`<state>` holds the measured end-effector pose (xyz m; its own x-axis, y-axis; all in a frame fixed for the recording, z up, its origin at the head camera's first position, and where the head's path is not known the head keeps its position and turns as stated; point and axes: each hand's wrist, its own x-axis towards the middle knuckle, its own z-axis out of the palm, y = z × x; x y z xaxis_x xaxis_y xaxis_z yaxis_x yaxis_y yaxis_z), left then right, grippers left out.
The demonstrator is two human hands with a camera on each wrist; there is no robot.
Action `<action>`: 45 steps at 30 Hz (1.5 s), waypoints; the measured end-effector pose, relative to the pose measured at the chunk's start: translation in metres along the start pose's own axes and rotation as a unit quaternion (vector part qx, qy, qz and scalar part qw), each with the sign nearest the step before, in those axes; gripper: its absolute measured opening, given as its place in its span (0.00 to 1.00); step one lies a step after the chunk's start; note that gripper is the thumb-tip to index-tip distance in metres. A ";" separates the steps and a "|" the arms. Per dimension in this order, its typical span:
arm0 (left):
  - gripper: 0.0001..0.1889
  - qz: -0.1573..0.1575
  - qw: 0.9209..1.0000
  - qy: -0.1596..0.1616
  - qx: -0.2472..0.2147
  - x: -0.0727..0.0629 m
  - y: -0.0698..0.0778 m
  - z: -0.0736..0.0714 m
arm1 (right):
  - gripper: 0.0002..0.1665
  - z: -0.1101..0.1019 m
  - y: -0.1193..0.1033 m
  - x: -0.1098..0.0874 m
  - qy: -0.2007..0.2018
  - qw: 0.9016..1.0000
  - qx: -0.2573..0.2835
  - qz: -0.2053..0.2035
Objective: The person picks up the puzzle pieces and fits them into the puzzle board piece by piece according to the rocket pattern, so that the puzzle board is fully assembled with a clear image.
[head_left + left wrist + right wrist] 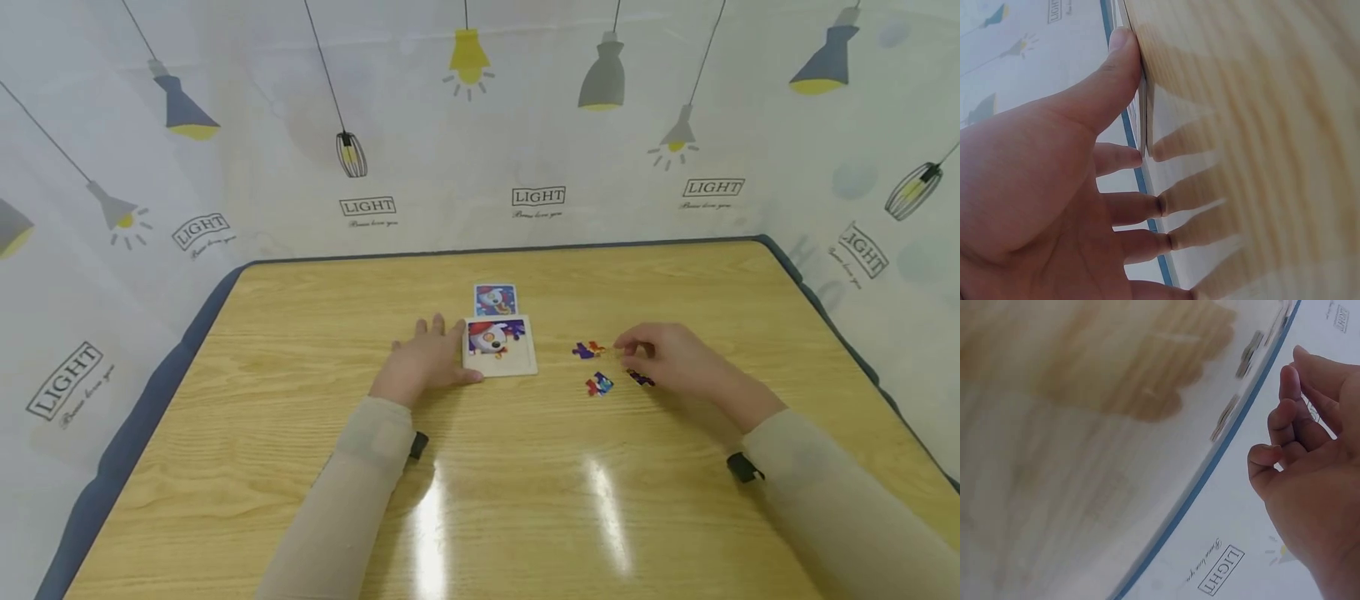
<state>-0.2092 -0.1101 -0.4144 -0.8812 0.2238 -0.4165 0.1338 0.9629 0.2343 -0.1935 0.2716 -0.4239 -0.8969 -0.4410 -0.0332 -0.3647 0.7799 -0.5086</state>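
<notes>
A square puzzle board (532,357) lies mid-table, its upper part filled with a cartoon picture and its lower part bare. My left hand (429,360) rests at its left side with fingers spread. The left thumb (1124,65) touches the board's near edge. Over to the right, my right hand (675,358) hovers over loose pieces, thumb and index fingertips close together, the other fingers curled. I cannot tell whether a piece is between them. Purple-and-orange pieces (588,350) lie left of those fingertips, a red-and-blue piece (599,384) nearer me, and a dark piece (641,378) beneath the hand.
Behind the board lies a picture card (496,299) with a similar cartoon face. The wooden table (315,317) has a dark blue edge and meets a white lamp-print curtain (420,158) on the back and sides.
</notes>
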 end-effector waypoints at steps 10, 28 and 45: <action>0.54 0.002 1.000 0.001 0.003 -0.001 0.003 -0.001 | 0.22 -0.010 0.012 -0.017 -0.026 0.995 -0.089 0.028; 0.55 0.000 1.000 0.002 -0.007 -0.002 0.002 -0.002 | 0.23 -0.015 0.019 -0.001 0.021 0.996 -0.063 0.066; 0.55 0.000 1.000 -0.001 -0.001 -0.003 0.003 -0.002 | 0.16 -0.007 0.012 -0.004 -0.038 0.993 -0.099 0.051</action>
<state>-0.2072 -0.1087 -0.4104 -0.8806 0.2242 -0.4174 0.1331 0.9625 0.2364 -0.1956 0.2859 -0.4243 -0.9132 -0.3808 -0.1450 -0.3211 0.8915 -0.3195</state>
